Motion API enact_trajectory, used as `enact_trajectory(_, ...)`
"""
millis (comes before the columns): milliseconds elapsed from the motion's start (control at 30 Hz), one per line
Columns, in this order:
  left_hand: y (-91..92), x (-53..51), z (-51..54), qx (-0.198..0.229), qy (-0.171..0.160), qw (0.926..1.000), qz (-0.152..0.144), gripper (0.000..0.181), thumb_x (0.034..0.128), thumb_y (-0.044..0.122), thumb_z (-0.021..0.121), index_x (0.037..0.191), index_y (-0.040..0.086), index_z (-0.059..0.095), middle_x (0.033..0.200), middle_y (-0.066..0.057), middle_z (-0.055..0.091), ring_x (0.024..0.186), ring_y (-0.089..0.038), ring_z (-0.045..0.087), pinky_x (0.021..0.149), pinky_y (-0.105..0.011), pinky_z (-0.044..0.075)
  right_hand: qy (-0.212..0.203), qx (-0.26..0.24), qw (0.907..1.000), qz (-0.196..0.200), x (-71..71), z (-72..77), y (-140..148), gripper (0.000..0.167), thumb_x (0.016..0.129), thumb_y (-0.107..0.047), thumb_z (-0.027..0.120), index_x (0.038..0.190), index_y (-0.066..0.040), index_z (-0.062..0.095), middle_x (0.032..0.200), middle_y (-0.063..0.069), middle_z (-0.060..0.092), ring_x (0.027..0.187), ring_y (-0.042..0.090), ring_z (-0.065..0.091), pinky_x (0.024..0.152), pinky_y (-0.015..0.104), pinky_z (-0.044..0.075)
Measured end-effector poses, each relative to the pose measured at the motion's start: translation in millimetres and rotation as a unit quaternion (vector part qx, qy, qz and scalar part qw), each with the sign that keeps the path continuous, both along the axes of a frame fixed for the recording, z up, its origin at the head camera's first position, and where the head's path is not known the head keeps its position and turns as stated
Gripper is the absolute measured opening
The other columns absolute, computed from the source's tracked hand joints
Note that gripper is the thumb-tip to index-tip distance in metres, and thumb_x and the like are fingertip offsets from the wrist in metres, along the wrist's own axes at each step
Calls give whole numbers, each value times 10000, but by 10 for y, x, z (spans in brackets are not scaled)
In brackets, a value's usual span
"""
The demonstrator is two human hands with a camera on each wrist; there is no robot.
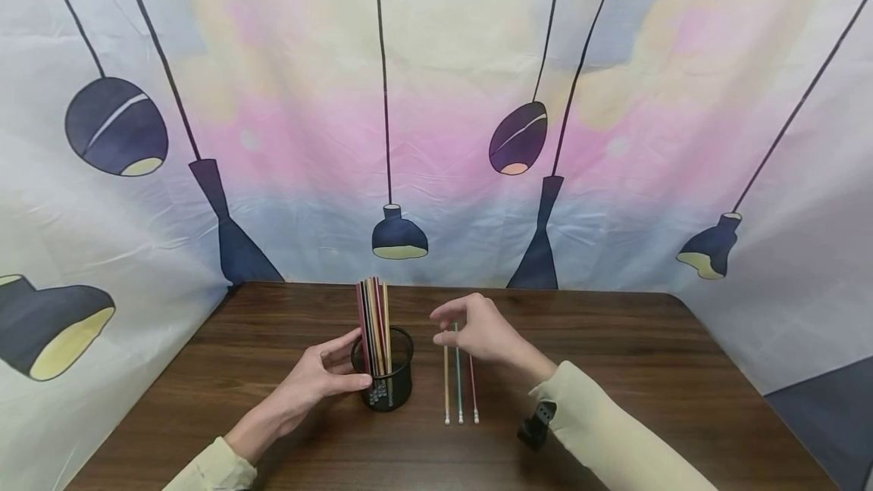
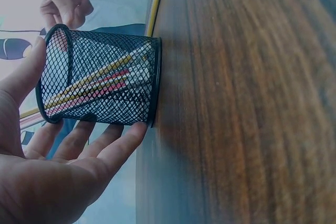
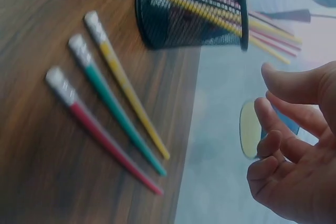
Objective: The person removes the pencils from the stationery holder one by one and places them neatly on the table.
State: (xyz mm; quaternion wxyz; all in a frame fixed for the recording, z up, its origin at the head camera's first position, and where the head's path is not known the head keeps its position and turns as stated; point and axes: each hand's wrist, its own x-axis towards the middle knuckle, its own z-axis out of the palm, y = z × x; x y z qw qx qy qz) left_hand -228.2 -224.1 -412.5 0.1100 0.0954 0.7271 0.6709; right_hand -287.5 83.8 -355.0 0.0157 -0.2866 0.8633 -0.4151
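Observation:
A black mesh pencil cup [image 1: 404,389] stands on the table, with several pencils [image 1: 374,317] leaning to its left side, eraser ends down. My left hand [image 1: 307,385] holds the cup from the left, thumb at the rim and fingers along its side in the left wrist view. To the right lie three pencils side by side: a yellow pencil [image 3: 126,87], a green pencil [image 3: 119,114] and a red pencil [image 3: 107,136], their white eraser ends toward me. Over their far ends hovers my right hand [image 1: 483,330], fingers loosely bent, thumb and fingertips apart, holding nothing.
The dark wooden table [image 1: 273,324] extends around the cup and pencils. Behind it hangs a cloth backdrop [image 1: 443,135] printed with lamps, meeting the table's far edge. A dark strap with a small device [image 1: 539,424] hangs at my right sleeve.

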Motion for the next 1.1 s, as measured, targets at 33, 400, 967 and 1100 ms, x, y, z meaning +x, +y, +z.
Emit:
enact_trajectory(33, 0, 2, 3, -12, -4, 10000, 5, 893, 938, 113, 812, 1666, 66, 297, 1608, -300, 383, 1377, -435, 528, 993, -401, 534, 32, 2, 10000, 46, 10, 3, -30, 269, 908, -79, 838, 1174, -88, 797, 907, -49, 703, 735, 196, 621, 629, 308, 477)
enact_trajectory(400, 3, 11, 17, -76, -5, 10000, 9, 890, 942, 121, 809, 1665, 59, 294, 1610, -311, 373, 1377, -444, 526, 1006, -422, 527, 207, -62, 9994, 284, 28, 11, -293, 266, 905, -100, 848, 1166, -93, 797, 943, -9, 730, 894, 135, 686, 805, 345, 538)
enact_trajectory(967, 1, -8, 19, -43, 60, 10000, -52, 892, 933, 116, 814, 1661, 49, 303, 1603, -311, 385, 1378, -446, 524, 1019, -426, 515, 346, -340, 9986, 191, -53, -37, -587, 289, 880, -77, 863, 1153, -72, 771, 1158, 21, 751, 1171, 239, 666, 1005, 477, 510)
enact_trajectory(1100, 4, -7, 15, -58, 37, 10000, -41, 896, 931, 121, 819, 1662, 53, 304, 1604, -311, 383, 1376, -443, 526, 1014, -431, 520, 317, -448, 9982, 235, -58, -50, -638, 346, 880, -65, 864, 1197, -83, 726, 1194, 55, 734, 1186, 275, 662, 1019, 514, 499)
